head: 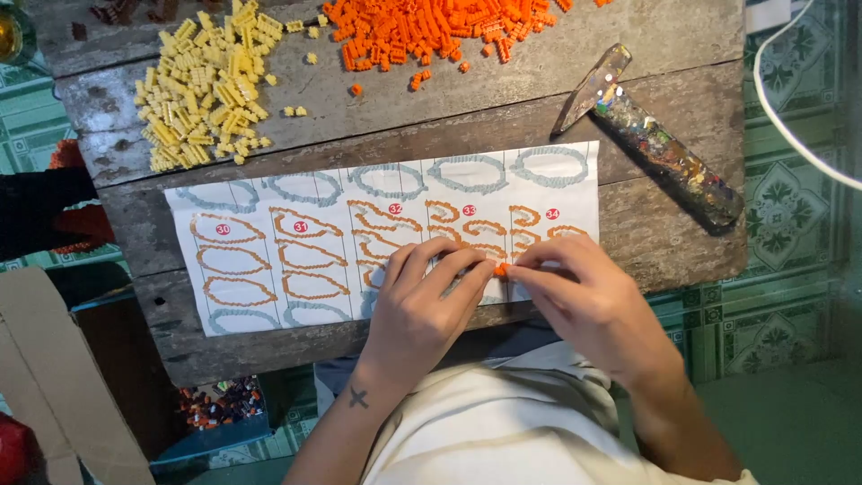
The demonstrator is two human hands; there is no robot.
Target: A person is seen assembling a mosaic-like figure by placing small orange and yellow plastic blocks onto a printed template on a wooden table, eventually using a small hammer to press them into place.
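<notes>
A worn wooden table (664, 224) stands over green patterned floor tiles (781, 207). On it lies a paper sheet (269, 224) printed with orange and grey outlines. The left hand (422, 305) and right hand (584, 292) meet over the sheet's near edge, fingertips pinching a small orange brick piece (501, 268) between them. Yellow bricks (202, 85), orange bricks (422, 31) and a paint-flecked hammer (646, 135) lie farther back.

An old, worn wooden table (682, 242) stands on a green patterned tile floor (781, 269), which shows beside it.
</notes>
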